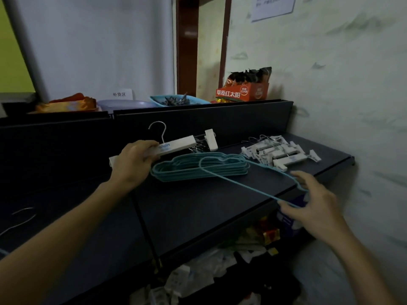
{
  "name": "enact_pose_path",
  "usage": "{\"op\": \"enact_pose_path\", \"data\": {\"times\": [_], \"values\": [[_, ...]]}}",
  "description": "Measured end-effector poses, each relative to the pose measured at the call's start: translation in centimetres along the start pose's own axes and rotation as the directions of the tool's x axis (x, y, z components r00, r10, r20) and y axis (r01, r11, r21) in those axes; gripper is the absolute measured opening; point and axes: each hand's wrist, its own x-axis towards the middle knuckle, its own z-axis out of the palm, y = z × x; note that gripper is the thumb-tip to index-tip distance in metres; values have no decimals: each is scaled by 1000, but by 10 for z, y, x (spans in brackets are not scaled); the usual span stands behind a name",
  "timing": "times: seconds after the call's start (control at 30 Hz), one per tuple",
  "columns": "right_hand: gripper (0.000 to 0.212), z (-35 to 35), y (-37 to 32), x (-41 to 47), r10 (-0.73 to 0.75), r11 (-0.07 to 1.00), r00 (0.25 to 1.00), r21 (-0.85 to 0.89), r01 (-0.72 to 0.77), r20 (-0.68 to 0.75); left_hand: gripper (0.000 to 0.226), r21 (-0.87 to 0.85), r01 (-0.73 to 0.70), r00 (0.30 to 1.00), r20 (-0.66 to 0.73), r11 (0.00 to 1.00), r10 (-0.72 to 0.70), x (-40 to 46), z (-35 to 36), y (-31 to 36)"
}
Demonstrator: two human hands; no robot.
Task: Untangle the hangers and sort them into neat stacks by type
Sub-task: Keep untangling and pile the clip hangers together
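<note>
My left hand grips the left part of a white clip hanger with a metal hook, held above the dark shelf. A stack of teal wire hangers lies on the shelf just right of that hand. My right hand pinches one end of a single teal hanger that stretches from the stack toward the shelf's front right edge. A pile of white clip hangers lies at the back right of the shelf.
A thin wire hanger lies on the shelf at far left. Behind the back panel sit an orange carton, a blue basket and a bowl. Bags and packets are heaped below the shelf. A wall rises close on the right.
</note>
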Motion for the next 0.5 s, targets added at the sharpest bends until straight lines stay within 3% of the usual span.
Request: {"op": "enact_pose_path", "data": {"times": [0.13,0.2,0.33,0.5], "values": [[68,30,-15,55,-122,990,986,88,113,110,39,15,36,999,-28,999,-36,32,10,-14],[67,39,-22,77,-181,983,976,48,177,122,40,24,37,998,-49,999,-36,47,12,-19],[68,40,-24,114,-306,939,952,-159,305,21,39,48,29,993,-113,998,-23,72,15,-21],[68,31,-6,148,-333,916,941,-260,307,-64,39,72,46,988,-152,996,-34,89,20,-17]]}}
